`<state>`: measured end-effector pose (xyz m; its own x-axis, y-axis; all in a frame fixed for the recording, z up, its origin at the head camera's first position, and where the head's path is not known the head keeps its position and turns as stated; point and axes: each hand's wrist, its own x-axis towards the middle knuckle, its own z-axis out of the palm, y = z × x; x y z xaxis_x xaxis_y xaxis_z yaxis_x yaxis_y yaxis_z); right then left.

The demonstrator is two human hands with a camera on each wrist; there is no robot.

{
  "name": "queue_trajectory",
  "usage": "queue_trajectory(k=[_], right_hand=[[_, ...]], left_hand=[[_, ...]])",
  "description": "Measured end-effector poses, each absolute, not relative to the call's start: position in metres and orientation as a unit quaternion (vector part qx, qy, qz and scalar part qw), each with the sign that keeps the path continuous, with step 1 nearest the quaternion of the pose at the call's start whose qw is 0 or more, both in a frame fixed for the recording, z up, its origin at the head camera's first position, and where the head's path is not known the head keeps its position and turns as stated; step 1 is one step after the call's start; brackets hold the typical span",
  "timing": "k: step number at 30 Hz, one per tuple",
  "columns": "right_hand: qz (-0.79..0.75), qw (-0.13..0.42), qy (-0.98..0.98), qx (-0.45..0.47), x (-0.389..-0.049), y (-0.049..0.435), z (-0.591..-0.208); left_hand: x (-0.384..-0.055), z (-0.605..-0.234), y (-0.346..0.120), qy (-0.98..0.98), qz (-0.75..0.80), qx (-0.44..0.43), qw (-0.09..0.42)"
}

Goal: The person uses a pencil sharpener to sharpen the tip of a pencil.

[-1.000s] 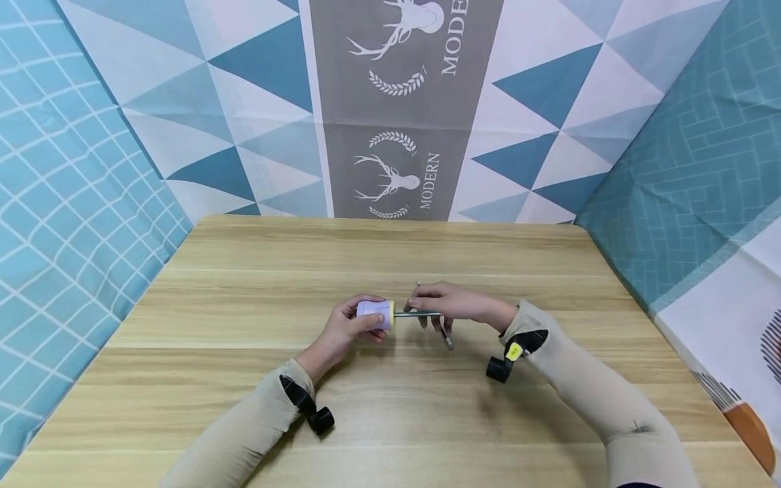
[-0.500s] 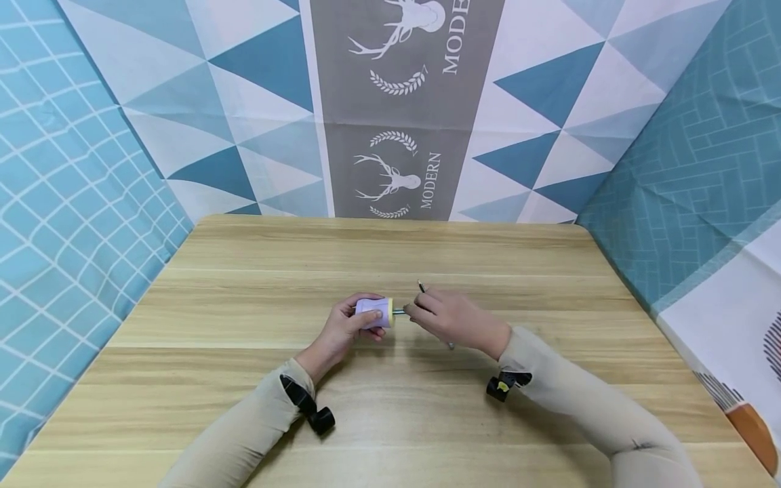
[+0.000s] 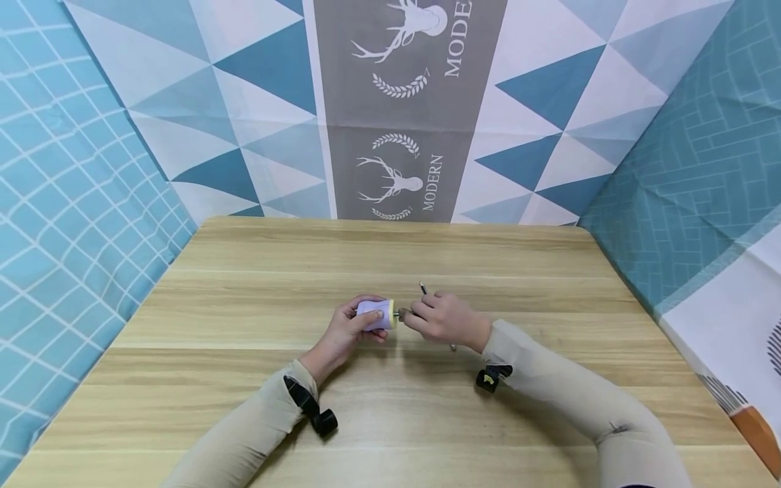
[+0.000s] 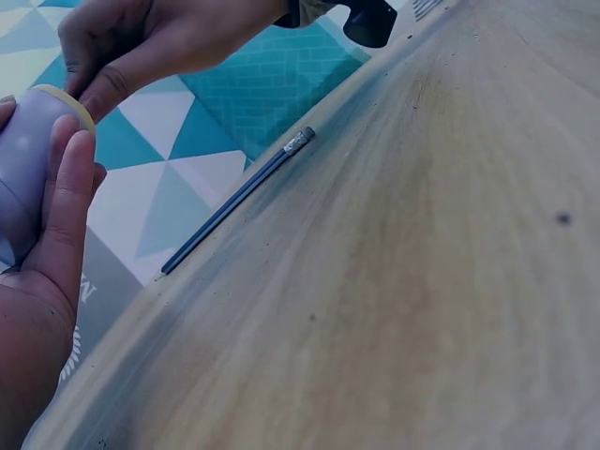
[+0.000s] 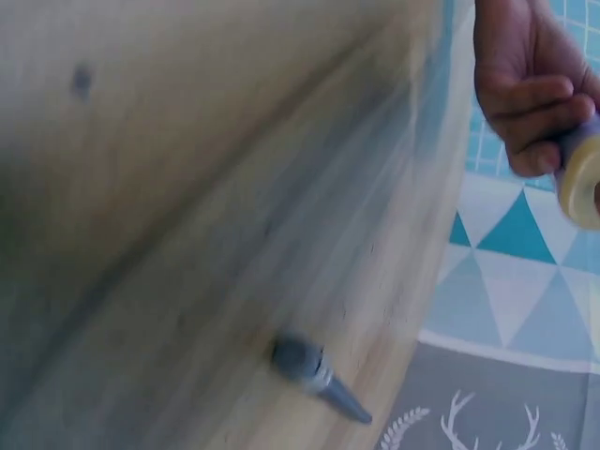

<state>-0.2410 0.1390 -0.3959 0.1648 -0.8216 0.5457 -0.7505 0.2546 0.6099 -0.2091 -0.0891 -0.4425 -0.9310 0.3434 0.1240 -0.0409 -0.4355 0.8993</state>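
My left hand point(image 3: 342, 332) grips a lilac pencil sharpener point(image 3: 371, 314) with a yellow end, thumb along its side. A pencil point(image 3: 397, 314) sticks out of that yellow end toward the right. Its outer part is hidden by my right hand point(image 3: 444, 320), whose fingers pinch it close to the sharpener. A second, dark pencil point(image 4: 234, 204) with a metal-banded end lies on the table; in the head view only its two ends show, on either side of the right hand. The right wrist view has this loose pencil point(image 5: 323, 380) blurred, with the sharpener cut off at the edge.
The wooden table point(image 3: 256, 271) runs under both forearms. Patterned cloths point(image 3: 390, 122) hang behind it and along both sides. A small black camera point(image 3: 325, 421) is strapped to the left wrist, and another camera point(image 3: 488, 379) to the right.
My right hand has gone from loosely spread fingers over the pencil to pinching it, rolling over and shifting left toward the sharpener. Less of the pencil shows now. The left hand holds almost still.
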Motion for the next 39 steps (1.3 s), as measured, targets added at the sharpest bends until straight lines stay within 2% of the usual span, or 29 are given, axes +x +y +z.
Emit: queue_trajectory(k=[4, 8, 14, 22, 29, 32, 34, 39], right_hand=[[0.058, 0.375, -0.710, 0.593, -0.233, 0.134, -0.397], [0.198, 0.228, -0.791, 0.532, -0.223, 0.132, -0.394], [0.366, -0.007, -0.852, 0.375, -0.220, 0.128, -0.378], [0.491, -0.217, -0.810, 0.238, -0.232, 0.130, -0.367], [0.530, -0.386, -0.745, 0.122, -0.242, 0.133, -0.360], [0.533, -0.447, -0.714, 0.082, -0.245, 0.135, -0.359], [0.532, -0.466, -0.702, 0.079, -0.245, 0.136, -0.357], [0.510, -0.436, -0.731, 0.125, -0.244, 0.138, -0.357]], left_hand=[[-0.209, -0.444, -0.089, 0.521, 0.834, 0.145, 0.111], [-0.208, -0.443, -0.089, 0.528, 0.829, 0.148, 0.110], [-0.209, -0.440, -0.089, 0.532, 0.828, 0.140, 0.112], [-0.207, -0.441, -0.086, 0.547, 0.819, 0.142, 0.100], [-0.208, -0.442, -0.085, 0.554, 0.813, 0.158, 0.088], [-0.208, -0.442, -0.085, 0.566, 0.801, 0.173, 0.086], [-0.208, -0.442, -0.086, 0.572, 0.797, 0.176, 0.087], [-0.207, -0.440, -0.087, 0.567, 0.802, 0.165, 0.090]])
